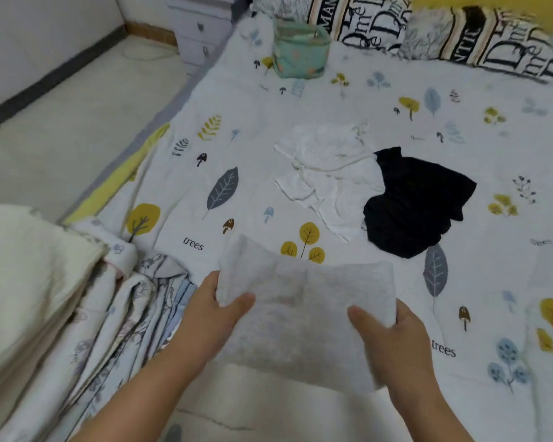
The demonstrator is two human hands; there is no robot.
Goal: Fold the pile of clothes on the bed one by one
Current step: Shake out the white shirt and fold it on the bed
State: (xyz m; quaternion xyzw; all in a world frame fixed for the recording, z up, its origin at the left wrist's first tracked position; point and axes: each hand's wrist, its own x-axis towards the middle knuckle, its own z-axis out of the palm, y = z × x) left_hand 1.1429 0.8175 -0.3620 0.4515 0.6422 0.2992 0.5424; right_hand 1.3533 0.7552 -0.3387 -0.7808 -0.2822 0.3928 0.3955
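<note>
While my hands point(304, 317) pinch the grey cloth point(304, 314) by both ends, its long side runs along the bed's point(237, 100) near edge.

a teal fabric basket point(300, 52) stands near lettered pillows point(428, 30) at the bed's head (folded bedding point(61, 298) lies stacked at left); a white drawer unit point(198, 30) stands beside the bed.

head-worn view, looking down, close over the bed point(332, 100)
</note>
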